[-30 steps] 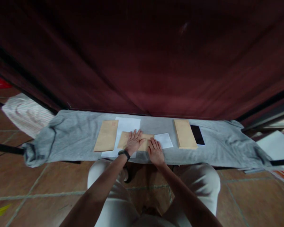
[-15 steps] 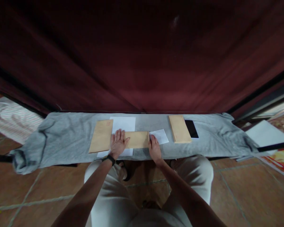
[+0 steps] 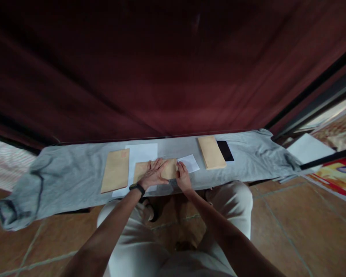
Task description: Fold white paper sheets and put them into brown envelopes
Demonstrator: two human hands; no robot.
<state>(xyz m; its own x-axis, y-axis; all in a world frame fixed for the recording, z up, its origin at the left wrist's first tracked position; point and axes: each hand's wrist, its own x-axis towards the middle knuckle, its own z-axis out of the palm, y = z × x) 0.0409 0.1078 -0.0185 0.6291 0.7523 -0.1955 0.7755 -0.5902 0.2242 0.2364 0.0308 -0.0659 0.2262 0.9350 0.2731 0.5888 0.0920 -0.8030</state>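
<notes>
A tan paper envelope lies flat in front of me, partly over a white sheet. Across its middle rests my left hand, palm down with the fingers spread. At the envelope's right end, my right hand has its fingers bent together on the edge; the fingertips are hard to make out. A smaller white folded paper lies just beyond the right hand. To the left, another tan envelope overlaps the white sheet.
A stack of tan envelopes stands to the right, with a dark-screened phone beside it. Grey cloth covers the narrow bench. A dark red curtain hangs behind it. White sheet-like material is at the far right.
My left hand has slid right along the envelope, from its left end to its middle. My right hand stays at the right end. The whole view has shifted slightly.
</notes>
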